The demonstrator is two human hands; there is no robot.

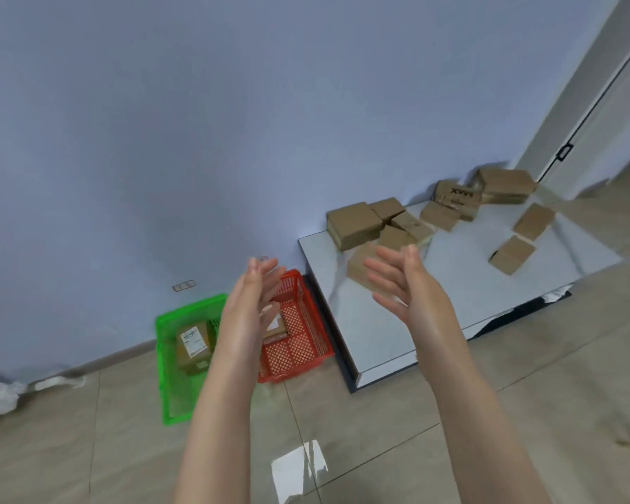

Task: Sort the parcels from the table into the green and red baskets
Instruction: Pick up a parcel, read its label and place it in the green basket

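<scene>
- At the head view's centre, we hold our left hand [253, 303] and right hand [406, 289] up, fingers straight, gripping nothing.
- At 2 o'clock, brown parcels [353, 221] lie on the table [488, 285].
- At 7 o'clock, the green basket [166, 376] and red basket [299, 354] each hold one.

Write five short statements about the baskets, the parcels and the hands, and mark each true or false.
1. The green basket stands left of the red basket. True.
2. The green basket holds nothing. False: a labelled parcel lies in it.
3. The left hand and the right hand are both open and hold nothing. True.
4. Both baskets stand on the table. False: they stand on the floor beside it.
5. Several brown parcels lie on the table. True.
</scene>
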